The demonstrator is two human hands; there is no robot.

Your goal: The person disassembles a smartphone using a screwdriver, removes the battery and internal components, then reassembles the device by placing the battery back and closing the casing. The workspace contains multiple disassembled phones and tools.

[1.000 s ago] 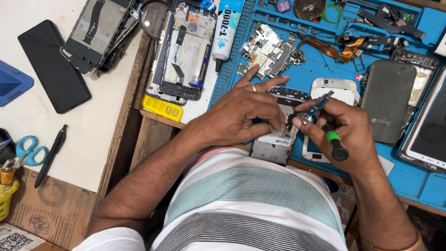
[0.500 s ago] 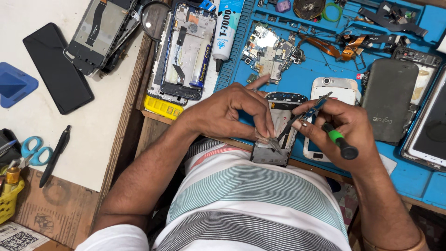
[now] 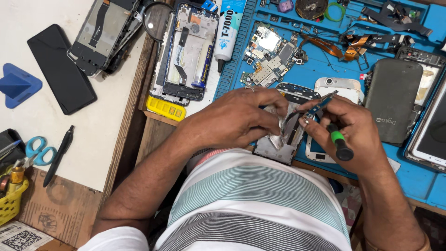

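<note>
- The left hand (image 3: 237, 118) lies palm down over the phone frame (image 3: 278, 142), fingers curled on its upper part and clasping it at the near edge of the blue mat (image 3: 418, 179).
- The frame is open, silvery inside, tilted, with its lower end hanging just past the mat's edge above the striped shirt (image 3: 253, 204).
- The right hand (image 3: 355, 128) grasps a screwdriver (image 3: 337, 139) with a green collar and a black handle; the handle points toward the person and the tip end is hidden among the fingers.
- The same hand pinches a small dark part (image 3: 318, 106) between thumb and forefinger, right over the frame's top; what the part is, I cannot tell.
- A white phone (image 3: 341, 86) lies face down on the mat just behind the right hand, partly covered by it.
- A grey back cover (image 3: 395, 104) lies to its right, and a circuit board (image 3: 269, 53) sits beyond the left hand.
- A white glue tube (image 3: 228, 30) lies at the mat's left edge, beside an opened phone (image 3: 186, 51) with a yellow strip (image 3: 166, 108) at its near end.
- On the pale tabletop (image 3: 93, 135) to the left lie a black phone (image 3: 60, 67), a blue wedge (image 3: 17, 84), scissors (image 3: 39, 151) and a black pen (image 3: 59, 154).
</note>
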